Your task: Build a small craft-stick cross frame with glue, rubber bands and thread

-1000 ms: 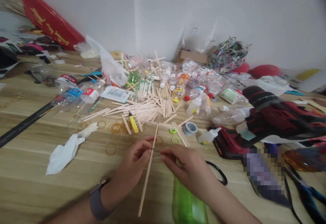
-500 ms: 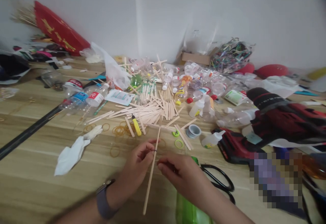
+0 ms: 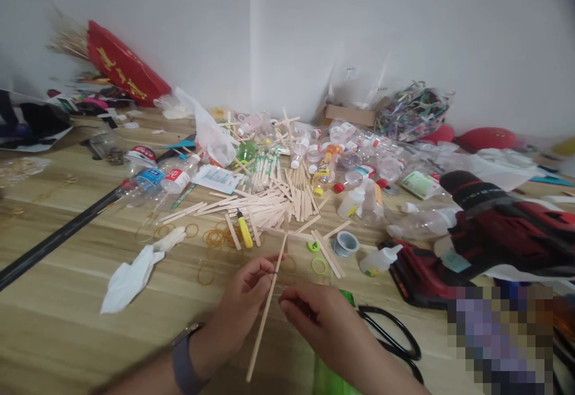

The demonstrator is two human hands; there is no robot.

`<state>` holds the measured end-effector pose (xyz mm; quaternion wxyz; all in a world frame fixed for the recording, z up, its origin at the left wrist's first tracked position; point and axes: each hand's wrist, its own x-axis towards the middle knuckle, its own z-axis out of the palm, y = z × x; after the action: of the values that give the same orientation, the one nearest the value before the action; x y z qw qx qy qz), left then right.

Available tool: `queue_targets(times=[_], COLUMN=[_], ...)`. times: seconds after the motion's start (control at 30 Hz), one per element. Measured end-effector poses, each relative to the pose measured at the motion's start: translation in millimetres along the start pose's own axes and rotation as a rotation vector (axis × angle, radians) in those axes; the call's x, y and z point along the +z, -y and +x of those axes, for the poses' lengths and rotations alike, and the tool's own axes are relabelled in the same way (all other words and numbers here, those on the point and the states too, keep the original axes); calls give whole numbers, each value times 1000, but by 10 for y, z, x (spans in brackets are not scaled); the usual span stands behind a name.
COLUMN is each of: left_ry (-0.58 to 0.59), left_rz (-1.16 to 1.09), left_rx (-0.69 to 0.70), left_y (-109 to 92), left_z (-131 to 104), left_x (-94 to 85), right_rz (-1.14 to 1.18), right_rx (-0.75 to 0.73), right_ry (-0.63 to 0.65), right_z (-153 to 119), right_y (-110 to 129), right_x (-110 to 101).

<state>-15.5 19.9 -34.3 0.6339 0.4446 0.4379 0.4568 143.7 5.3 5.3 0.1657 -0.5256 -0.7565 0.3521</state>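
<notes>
My left hand point(image 3: 246, 290) is closed, pinching a long thin wooden stick point(image 3: 264, 317) that slants up and away from me. A small dark band or thread shows on the stick beside my left fingertips. Close by on the right, my right hand point(image 3: 317, 311) has its fingers pressed together in a pinch, apart from the stick. What it holds, if anything, is too small to make out. Beyond the hands lies a pile of flat wooden craft sticks point(image 3: 265, 208). A yellow-handled tool point(image 3: 245, 231) and several rubber bands point(image 3: 220, 235) lie nearer.
Black-handled scissors point(image 3: 390, 329) and a green bottle point(image 3: 330, 377) lie by my right forearm. A red and black power drill point(image 3: 498, 221) stands at the right. White gloves point(image 3: 135, 275) lie on the left, near a black rod point(image 3: 63, 233). Plastic bottles point(image 3: 354, 167) crowd the back.
The view has shifted slightly, so the table's things appear lower and a little to the right. Both hands keep nearly the same pose, the stick still in my left.
</notes>
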Motion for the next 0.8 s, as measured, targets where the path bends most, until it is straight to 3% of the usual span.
queue_targets(times=[0.33, 0.8], left_ry=[-14, 13], left_rz=[-237, -353], left_rx=[-118, -211], left_y=[-23, -38], left_z=[25, -2], left_x=[-19, -12], right_rz=[65, 188], right_rx=[5, 76], right_ry=[47, 69], right_z=[76, 162], right_y=[72, 22], right_x=[30, 21])
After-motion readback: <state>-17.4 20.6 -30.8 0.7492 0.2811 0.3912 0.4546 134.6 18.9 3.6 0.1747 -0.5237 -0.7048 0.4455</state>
